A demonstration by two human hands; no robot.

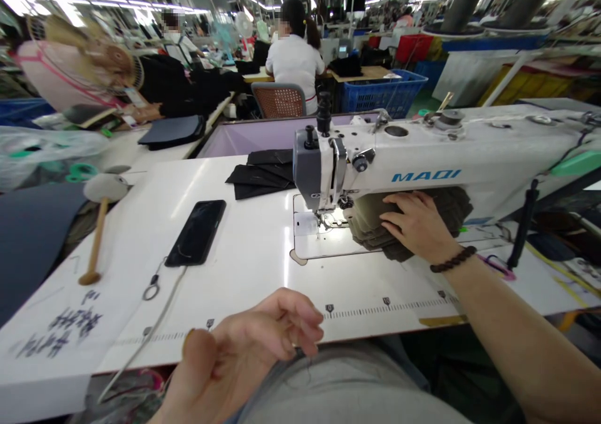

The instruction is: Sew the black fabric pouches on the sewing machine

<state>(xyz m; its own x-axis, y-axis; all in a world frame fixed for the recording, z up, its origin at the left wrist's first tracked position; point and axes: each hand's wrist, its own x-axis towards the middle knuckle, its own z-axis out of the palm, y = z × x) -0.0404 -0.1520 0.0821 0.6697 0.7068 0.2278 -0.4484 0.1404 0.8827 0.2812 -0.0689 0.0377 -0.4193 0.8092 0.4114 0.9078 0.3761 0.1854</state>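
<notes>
The right hand [417,223] pressed flat on the cloth pile [375,223], fingers open; the left hand [248,342] curled, empty; keeping fingertips clear of the needle seemed wise

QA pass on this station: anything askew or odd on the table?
Nothing damaged or spilled. Right hand lies flat on the stack of dark fabric pieces beside the needle. Left hand is off the table, holding nothing. The phone lies skewed, its cable trailing over the front edge.
</notes>
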